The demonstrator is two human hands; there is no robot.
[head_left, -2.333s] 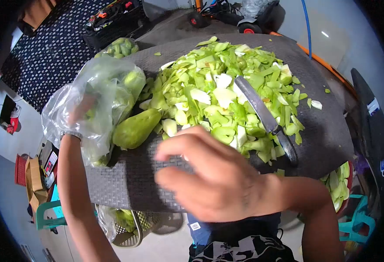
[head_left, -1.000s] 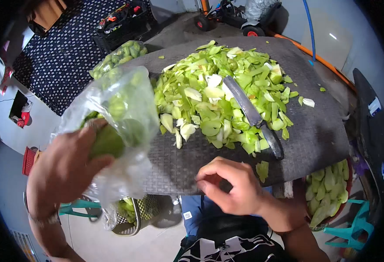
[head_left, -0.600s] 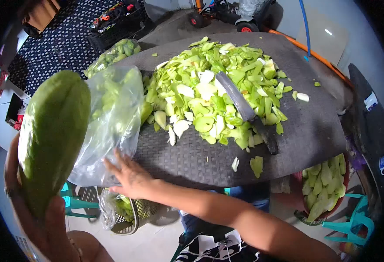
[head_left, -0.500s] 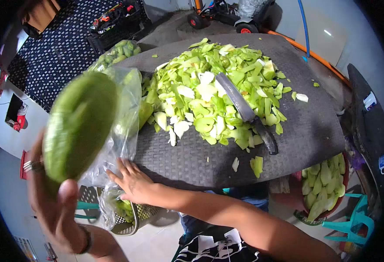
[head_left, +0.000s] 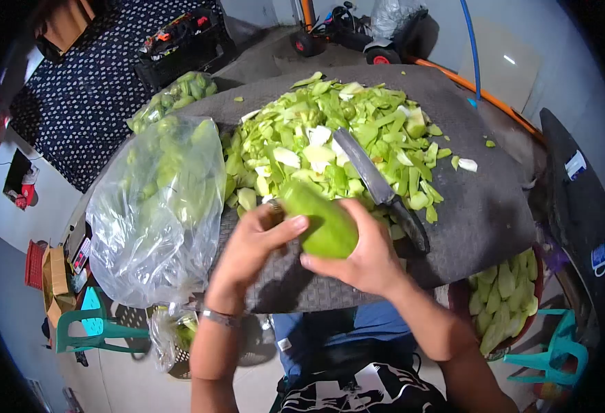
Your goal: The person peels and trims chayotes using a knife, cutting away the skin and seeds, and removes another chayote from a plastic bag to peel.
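Above the counter, left hand and right hand clasp one green vegetable; a firm hold, clear of the knife, is advised.

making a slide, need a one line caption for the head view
Left hand and right hand hold a green vegetable near a knife and heaped peelings.

A plump, smooth green chayote is held slanting between the left hand and right hand.
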